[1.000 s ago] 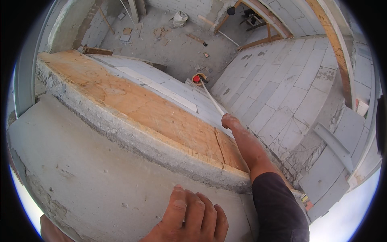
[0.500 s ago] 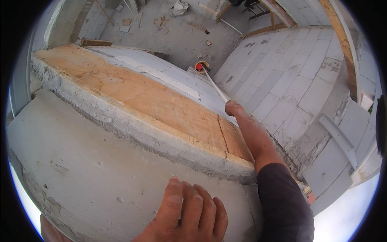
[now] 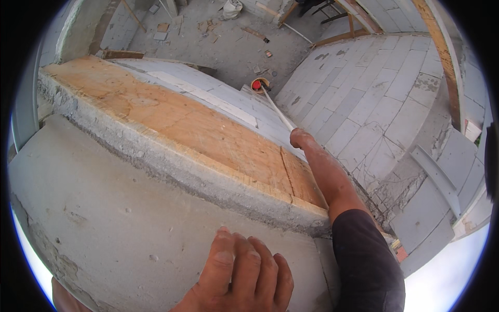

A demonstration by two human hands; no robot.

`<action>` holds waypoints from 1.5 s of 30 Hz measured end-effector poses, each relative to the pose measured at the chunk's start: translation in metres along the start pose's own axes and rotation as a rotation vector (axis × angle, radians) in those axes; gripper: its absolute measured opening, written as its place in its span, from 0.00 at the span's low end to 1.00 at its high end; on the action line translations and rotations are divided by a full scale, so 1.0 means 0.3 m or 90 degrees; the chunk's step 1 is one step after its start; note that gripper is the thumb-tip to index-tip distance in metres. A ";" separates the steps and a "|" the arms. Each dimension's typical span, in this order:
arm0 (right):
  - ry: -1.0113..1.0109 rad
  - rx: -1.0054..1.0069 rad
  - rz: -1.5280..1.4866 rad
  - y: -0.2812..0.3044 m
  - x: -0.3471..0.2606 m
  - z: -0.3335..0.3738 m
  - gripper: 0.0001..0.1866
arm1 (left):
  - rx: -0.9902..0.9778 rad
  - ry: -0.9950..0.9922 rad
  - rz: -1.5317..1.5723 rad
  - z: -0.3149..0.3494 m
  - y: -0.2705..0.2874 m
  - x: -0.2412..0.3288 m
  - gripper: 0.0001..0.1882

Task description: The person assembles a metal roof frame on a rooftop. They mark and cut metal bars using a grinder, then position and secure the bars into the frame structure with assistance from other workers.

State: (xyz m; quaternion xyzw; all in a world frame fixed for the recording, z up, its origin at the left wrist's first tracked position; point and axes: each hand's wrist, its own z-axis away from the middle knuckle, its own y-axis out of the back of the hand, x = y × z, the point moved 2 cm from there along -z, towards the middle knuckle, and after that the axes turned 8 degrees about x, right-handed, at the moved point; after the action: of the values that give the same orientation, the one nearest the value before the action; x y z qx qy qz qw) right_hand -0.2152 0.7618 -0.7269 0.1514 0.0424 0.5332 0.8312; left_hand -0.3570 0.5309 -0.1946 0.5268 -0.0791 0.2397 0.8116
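My right hand (image 3: 301, 138) is wrapped around the upper end of a long white pole (image 3: 278, 110), with the arm stretched over the ledge. The pole slopes down and away from me. Its far end, red and black, is inside a round yellowish bucket (image 3: 266, 82) standing low by the block wall; the exact kind of tool head is too small to tell. My left hand (image 3: 241, 273) rests on the smooth grey concrete surface (image 3: 130, 208) in front of me, fingers slightly bent and holding nothing.
A plywood board (image 3: 197, 138) edged by rough concrete runs diagonally between me and the drop. Pale block wall (image 3: 358, 99) rises at right, with a metal angle strip (image 3: 435, 174) nearby. Below, debris and a white sack (image 3: 232, 9) lie on the floor (image 3: 208, 54). Timber posts (image 3: 442, 52) stand right.
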 end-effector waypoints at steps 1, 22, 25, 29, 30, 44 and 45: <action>0.010 0.003 0.007 0.008 -0.002 -0.001 0.22 | 0.020 0.036 -0.002 -0.005 -0.002 0.005 0.21; -0.017 0.027 -0.009 -0.001 -0.003 -0.006 0.21 | -0.095 0.009 0.049 -0.016 0.088 -0.020 0.24; -0.006 0.026 0.001 -0.004 -0.006 -0.004 0.21 | -0.065 0.025 0.042 -0.013 0.051 -0.009 0.24; -0.013 0.029 -0.017 0.004 -0.009 0.006 0.21 | -0.065 0.028 0.034 -0.009 0.044 -0.001 0.23; -0.011 0.030 -0.014 0.000 -0.010 0.004 0.20 | -0.056 0.032 0.022 -0.001 0.033 0.007 0.23; -0.006 0.029 0.010 -0.012 0.000 -0.017 0.21 | -0.031 0.045 0.024 0.013 0.011 0.020 0.24; -0.006 0.024 0.011 -0.013 0.001 -0.021 0.21 | -0.029 0.046 0.025 0.013 0.011 0.020 0.24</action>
State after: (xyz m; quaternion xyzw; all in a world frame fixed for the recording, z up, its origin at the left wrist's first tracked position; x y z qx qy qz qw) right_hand -0.2132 0.7620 -0.7340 0.1699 0.0470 0.5388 0.8238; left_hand -0.3529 0.5304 -0.1880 0.4974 -0.0652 0.2726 0.8210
